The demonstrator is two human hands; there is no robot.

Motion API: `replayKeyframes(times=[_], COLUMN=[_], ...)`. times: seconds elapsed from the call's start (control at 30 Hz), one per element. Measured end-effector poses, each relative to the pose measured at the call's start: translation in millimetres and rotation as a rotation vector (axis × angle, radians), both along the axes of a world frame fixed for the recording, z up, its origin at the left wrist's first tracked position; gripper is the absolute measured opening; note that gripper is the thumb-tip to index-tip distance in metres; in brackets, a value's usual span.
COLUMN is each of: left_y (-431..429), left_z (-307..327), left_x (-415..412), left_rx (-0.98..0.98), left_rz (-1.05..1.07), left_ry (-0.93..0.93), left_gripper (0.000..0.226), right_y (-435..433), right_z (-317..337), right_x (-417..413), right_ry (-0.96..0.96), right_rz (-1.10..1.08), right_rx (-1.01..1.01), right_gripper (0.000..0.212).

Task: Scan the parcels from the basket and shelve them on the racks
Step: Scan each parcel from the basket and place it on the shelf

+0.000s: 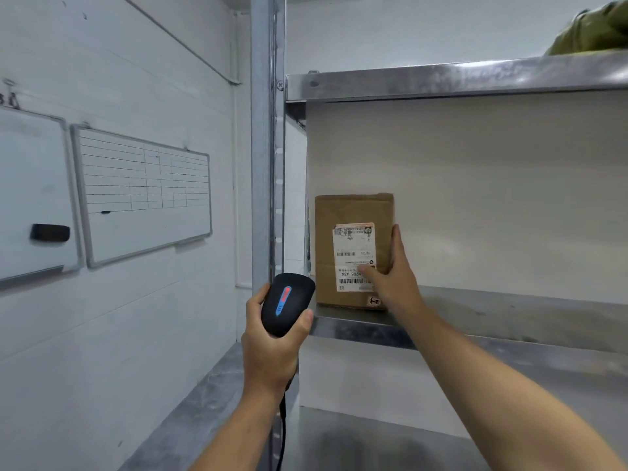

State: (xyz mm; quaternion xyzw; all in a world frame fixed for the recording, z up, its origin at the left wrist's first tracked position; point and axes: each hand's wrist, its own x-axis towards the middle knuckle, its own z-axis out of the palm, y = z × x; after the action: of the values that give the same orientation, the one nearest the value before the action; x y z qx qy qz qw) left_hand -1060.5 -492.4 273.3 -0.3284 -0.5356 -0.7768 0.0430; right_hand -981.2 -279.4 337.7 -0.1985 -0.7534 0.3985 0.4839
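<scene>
One brown parcel [353,212] stands upright at the left end of a metal rack shelf [492,311], close to the grey upright post [266,130]. Its white label [351,246], printed with barcodes, faces outward.

One right hand [394,280] holds the parcel by its right edge. The thumb lies across the lower part of the label and the fingers [396,234] run up along the parcel's side, so the parcel is pinched between them.

One left hand [268,345], in front of the shelf's left corner, has its fingers curled round a black scanner [287,302]. The scanner's head points toward the rack and a red and blue strip glows on its top. A black cable [282,430] hangs down from its handle.

One upper shelf [441,79] carries an olive-green bundle [591,32] at the far right, partly cut off by the frame edge.

Two whiteboards hang on the left wall: a ruled board [142,195] and a plain board [30,198] with a black eraser [50,232] stuck to it.
</scene>
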Motion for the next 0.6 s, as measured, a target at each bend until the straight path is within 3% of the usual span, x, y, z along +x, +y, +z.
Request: replayKeyframes(times=[0.6], left_y=[18], left_z=[6], left_x=[-23], left_rx=[-0.059], left_rz=[-0.017], left_ry=[0.091], left_gripper=[0.063], right_y=[19], right_z=[-2], right_x=[-43], right_ry=[-0.021], right_rz=[-0.140], right_rx=[0.008], right_gripper=[0.098])
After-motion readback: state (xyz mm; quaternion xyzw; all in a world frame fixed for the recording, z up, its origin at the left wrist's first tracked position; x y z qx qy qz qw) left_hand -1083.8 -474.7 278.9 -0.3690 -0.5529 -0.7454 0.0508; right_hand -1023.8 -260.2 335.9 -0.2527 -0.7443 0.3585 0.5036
